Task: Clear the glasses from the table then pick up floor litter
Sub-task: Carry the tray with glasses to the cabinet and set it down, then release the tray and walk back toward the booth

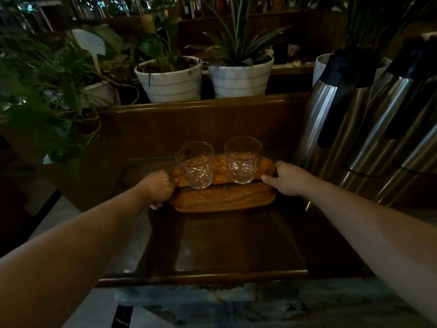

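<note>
Two clear empty glasses stand upright on an oval wooden tray [222, 200]: the left glass [195, 165] carries a small printed mark, the right glass [243, 159] has a dimpled pattern. My left hand [158, 187] grips the tray's left end, fingers curled under its rim. My right hand [287, 178] holds the tray's right end, thumb on top. The tray sits over the far part of a dark glossy surface [224, 242] with a raised wooden rim.
Tall steel thermos jugs [369, 119] with black tops crowd the right side, close to my right hand. Behind a wooden ledge stand two white plant pots [170, 80] [241, 79]. Leafy plants [47, 95] hang at the left. Pale floor [56, 209] shows below left.
</note>
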